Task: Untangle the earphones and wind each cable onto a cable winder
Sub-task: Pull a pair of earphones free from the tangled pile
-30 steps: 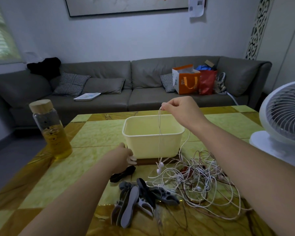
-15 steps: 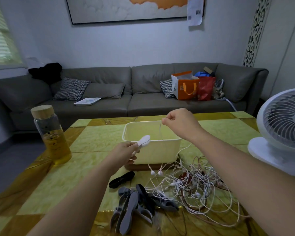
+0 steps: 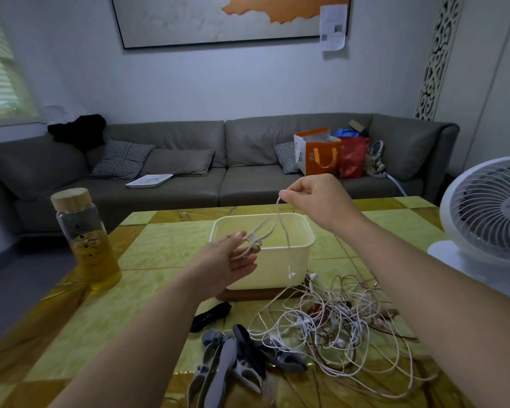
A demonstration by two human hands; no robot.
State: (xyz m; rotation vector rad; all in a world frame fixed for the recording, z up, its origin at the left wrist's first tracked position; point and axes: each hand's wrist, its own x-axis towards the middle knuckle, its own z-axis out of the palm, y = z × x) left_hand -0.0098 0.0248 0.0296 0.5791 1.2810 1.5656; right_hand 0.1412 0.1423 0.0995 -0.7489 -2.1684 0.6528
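The right hand (image 3: 315,198) is pinching a white cable (image 3: 283,228) above the box (image 3: 271,266) rim, its earbud (image 3: 291,275) hanging free just above the tangle (image 3: 336,322) on the table (image 3: 165,245). The left hand (image 3: 224,260) is gripping a white winder (image 3: 256,237) in open air, left of the cable.

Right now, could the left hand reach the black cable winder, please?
Probably yes: nothing lies between the left hand and the black cable winder, but that hand holds a white cable winder.

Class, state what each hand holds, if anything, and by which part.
Left hand holds a white cable winder by its base end, prongs free. Right hand pinches a white earphone cable at its top, earbud dangling below.
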